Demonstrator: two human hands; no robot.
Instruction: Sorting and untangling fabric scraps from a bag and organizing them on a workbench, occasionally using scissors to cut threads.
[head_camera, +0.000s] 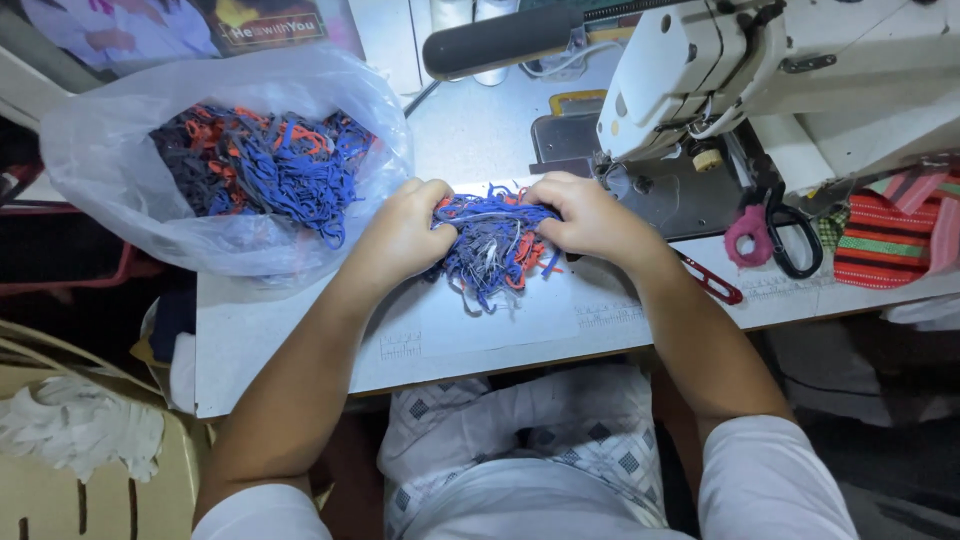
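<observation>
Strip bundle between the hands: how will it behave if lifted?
The bundle of strips probably sags; loose ends already trail onto the table. Likely light. Strands may slip out, since the left hand and right hand only bunch it.

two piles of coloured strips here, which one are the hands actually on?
The smaller loose pile on the table, gripped between left hand and right hand. The bigger pile sits untouched inside the clear plastic bag.

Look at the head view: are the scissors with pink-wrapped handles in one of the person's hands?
No, the scissors lie on the table by the sewing machine, while both hands grip the tangle of strips.
</observation>
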